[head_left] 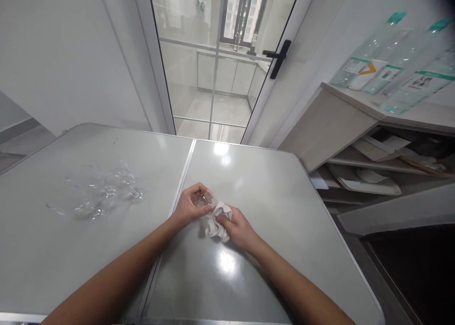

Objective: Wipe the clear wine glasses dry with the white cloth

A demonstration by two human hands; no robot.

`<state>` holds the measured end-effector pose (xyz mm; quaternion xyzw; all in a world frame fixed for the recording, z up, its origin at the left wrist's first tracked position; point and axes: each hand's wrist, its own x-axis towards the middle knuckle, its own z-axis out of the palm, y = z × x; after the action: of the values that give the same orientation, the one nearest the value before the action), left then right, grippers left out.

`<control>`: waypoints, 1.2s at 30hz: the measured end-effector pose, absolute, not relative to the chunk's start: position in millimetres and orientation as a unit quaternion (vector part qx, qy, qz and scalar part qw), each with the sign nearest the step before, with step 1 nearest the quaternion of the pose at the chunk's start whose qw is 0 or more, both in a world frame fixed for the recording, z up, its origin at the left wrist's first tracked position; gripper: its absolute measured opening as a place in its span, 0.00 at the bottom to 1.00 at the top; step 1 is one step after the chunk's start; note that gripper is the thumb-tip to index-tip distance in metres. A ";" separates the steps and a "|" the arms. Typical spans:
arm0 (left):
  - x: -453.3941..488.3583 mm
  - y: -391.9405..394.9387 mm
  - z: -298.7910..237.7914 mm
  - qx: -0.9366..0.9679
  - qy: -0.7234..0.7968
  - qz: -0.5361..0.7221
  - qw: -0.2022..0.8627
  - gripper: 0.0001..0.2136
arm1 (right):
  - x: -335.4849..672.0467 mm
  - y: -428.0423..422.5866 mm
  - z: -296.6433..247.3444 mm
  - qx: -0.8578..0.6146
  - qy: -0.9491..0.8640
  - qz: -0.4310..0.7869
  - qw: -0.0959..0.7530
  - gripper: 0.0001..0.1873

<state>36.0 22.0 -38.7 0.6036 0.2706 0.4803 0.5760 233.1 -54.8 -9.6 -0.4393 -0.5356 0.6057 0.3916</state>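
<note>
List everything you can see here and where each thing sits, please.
table: one, pale grey, under the hands
glasses: several, clear, on the table's left part; exact count unclear
small glass: one, clear, in the left hand
cloth: one, white, against the small glass
door: one, glass, white frame, behind the table
door handle: one, black, right of the door glass
shelf unit: one, beige, right of the table
bottles: three, clear, teal caps, atop the shelf unit
left hand: fingers around the small glass
right hand: fingers gripping the cloth
</note>
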 end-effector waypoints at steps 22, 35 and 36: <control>36.9 21.8 -34.2 0.579 0.243 0.555 0.545 0.29 | 244.5 -32.6 -8.6 -0.403 -0.239 0.625 0.625 0.14; 40.7 22.6 -37.4 0.554 0.237 0.588 0.540 0.29 | 252.3 -34.3 -6.8 -0.394 -0.302 0.624 0.604 0.31; 40.4 22.7 -38.4 0.560 0.232 0.583 0.541 0.29 | 251.8 -33.8 -5.6 -0.367 -0.300 0.646 0.598 0.27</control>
<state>40.4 22.7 -38.4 0.5599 0.2321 0.5832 0.5408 251.8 -33.8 -5.6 -0.3675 -0.2998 0.6458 0.5983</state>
